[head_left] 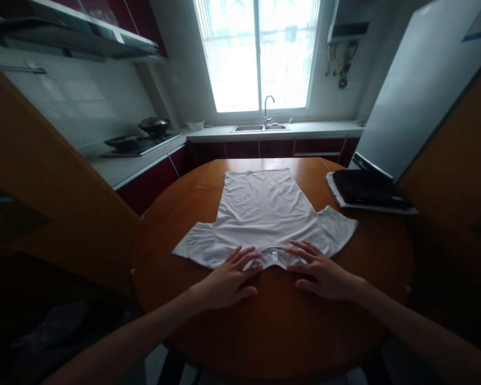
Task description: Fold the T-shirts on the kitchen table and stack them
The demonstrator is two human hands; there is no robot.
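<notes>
A white T-shirt (264, 206) lies spread on the round wooden table (280, 326), its hem toward the window and its neckline toward me. Both short sleeves stick out to the sides, and light creases run across the cloth. My left hand (230, 278) rests with spread fingers on the shirt's left shoulder beside the collar. On the other side of the neckline, my right hand (320, 270) lies with its fingers stretched over the right shoulder edge. A small pale label shows inside the collar between the hands. Neither hand grips the cloth.
Folded black clothing (369, 188) lies on white cloth at the table's right edge. Behind the table run a counter with a sink (260, 128) and a stove with a lidded pan (154, 126). A fridge (420, 80) stands at right, a wooden panel (44, 160) at left.
</notes>
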